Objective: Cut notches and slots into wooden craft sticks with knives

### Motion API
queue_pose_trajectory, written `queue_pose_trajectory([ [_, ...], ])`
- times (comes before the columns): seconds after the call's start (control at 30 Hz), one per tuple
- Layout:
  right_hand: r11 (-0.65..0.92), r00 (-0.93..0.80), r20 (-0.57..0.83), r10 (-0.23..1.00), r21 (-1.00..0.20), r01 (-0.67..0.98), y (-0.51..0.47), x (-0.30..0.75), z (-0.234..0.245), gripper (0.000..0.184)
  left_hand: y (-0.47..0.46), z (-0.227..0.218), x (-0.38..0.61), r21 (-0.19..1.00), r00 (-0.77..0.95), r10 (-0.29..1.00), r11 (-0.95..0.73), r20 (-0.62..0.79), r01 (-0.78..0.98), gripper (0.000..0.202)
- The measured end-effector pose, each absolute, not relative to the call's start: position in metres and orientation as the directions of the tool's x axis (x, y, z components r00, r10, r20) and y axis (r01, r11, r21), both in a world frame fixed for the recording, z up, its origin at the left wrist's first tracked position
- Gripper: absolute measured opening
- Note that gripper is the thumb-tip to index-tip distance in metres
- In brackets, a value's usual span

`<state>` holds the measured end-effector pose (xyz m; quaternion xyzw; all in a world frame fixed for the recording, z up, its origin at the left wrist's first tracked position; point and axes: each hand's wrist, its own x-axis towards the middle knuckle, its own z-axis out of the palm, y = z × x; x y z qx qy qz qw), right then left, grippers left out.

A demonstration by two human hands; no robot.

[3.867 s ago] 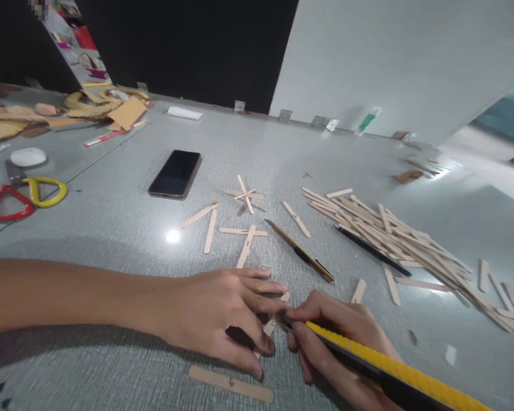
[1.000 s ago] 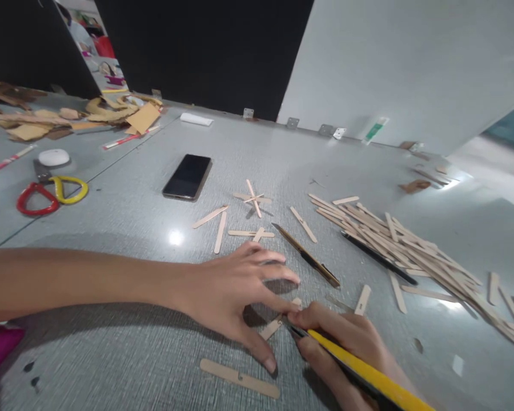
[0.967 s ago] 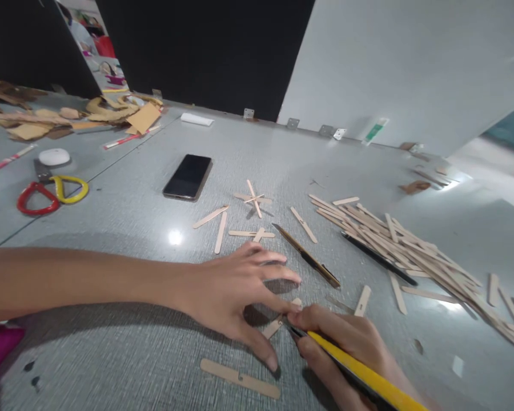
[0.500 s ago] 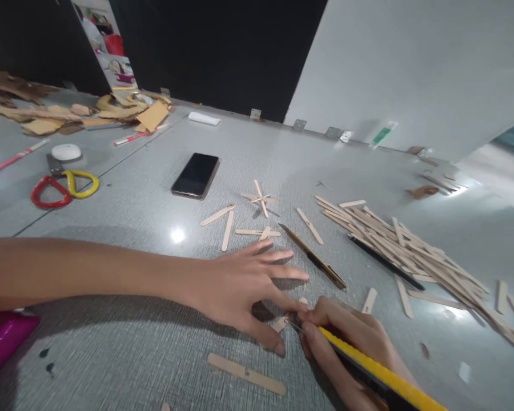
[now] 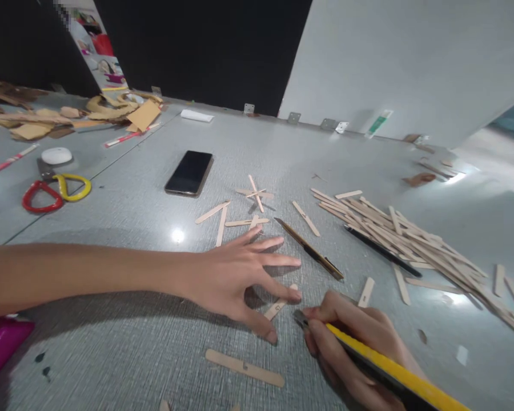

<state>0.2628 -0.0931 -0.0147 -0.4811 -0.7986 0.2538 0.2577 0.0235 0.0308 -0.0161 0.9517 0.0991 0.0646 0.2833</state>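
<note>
My left hand lies spread on the grey table, its index fingertip resting on a wooden craft stick with a small marked notch near its middle. Part of that stick is hidden by the finger. In my right hand is a yellow and black utility knife, gripped like a pen. Its blade tip is just right of the stick, apart from it. Nearer to me lies another craft stick with a small cut at its middle. A gold-coloured cutter lies beyond my hands.
A heap of craft sticks with a black pen lies at right. Beyond my left hand are several crossed sticks and a phone. Scissors, a white mouse-like object and cardboard scraps are at left.
The knife blade has come away from the notch in the stick, toward the right. My left index finger has shifted slightly, and more of the stick shows. The view has moved a little.
</note>
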Motion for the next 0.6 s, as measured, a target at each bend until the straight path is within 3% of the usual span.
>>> queue_pose_trajectory([
  [0.1, 0.352, -0.394, 0.116, 0.912, -0.716, 0.603, -0.092, 0.2582, -0.0138, 0.013, 0.0315, -0.02, 0.0239, 0.547, 0.976, 0.202, -0.828, 0.087, 0.122, 0.071],
  [0.3, 0.381, -0.407, 0.125, 0.905, -0.665, 0.643, -0.0871, 0.2539, -0.0184, 0.015, 0.0308, -0.0223, 0.0252, 0.547, 0.978, 0.196, -0.828, 0.072, 0.126, 0.073],
  [0.6, 0.354, -0.377, 0.128, 0.917, -0.697, 0.624, -0.087, 0.2518, -0.0173, 0.012, 0.0303, -0.0229, 0.0259, 0.551, 0.975, 0.21, -0.823, 0.071, 0.137, 0.073],
])
